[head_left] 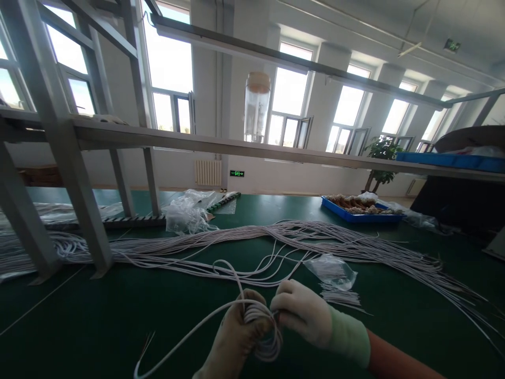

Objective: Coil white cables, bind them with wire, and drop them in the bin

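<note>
A small coil of white cable [268, 345] is gripped in my gloved left hand [236, 331], whose fingers wrap round its upper left side. One loose end of the cable runs out to the lower left, where thin stripped wires [147, 345] show at its tip. My right hand [302, 313], in a white glove with a pale green cuff, is pinched closed against the coil's right edge. What lies between its fingertips is hidden. Behind the right hand sit a pile of short thin white strips [341, 296] and a clear plastic bag [331, 269] with more of them.
A long bundle of white cables [252, 234] stretches across the green table [98, 316]. Behind it are crumpled plastic bags [187, 213] and a blue tray [355, 217] of brownish parts. A metal frame [74, 158] stands at left; its shelf [221, 143] carries a jar [257, 108].
</note>
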### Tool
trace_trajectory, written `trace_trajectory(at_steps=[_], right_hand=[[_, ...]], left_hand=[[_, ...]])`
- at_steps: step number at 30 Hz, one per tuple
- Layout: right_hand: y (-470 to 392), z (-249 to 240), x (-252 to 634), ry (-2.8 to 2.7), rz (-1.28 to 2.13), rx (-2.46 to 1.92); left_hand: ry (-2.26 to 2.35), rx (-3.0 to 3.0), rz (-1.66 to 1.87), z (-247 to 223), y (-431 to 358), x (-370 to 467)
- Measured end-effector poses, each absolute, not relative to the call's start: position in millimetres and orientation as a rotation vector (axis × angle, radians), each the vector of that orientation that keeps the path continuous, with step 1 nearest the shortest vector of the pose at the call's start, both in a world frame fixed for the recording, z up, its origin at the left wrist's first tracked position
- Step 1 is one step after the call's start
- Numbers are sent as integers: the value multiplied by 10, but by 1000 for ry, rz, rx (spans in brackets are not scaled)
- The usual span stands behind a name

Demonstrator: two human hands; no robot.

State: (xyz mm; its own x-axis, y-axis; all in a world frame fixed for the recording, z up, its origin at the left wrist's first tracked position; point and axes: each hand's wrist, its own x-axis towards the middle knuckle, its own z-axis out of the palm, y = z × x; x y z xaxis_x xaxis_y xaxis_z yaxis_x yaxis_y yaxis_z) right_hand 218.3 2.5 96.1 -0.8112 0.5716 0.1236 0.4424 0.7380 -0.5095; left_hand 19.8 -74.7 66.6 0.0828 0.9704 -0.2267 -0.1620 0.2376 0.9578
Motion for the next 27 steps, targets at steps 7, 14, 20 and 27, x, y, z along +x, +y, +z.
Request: trace_trajectory(at_steps=[7, 14, 20, 27], right_hand=[[-64, 1090, 1998, -2279, 1518, -1230], [-59, 1054, 2101, -2054, 1771, -1104], [-64, 951, 2174, -2574, 774, -809], [-72, 1128, 2112, -2852, 241, -678]], left_hand=[[1385, 1243, 1044, 652, -826, 240], [1322, 1100, 1063, 655, -808, 272], [1165, 962, 1107, 635, -760, 242], [1272, 993, 1061, 741, -838, 318]])
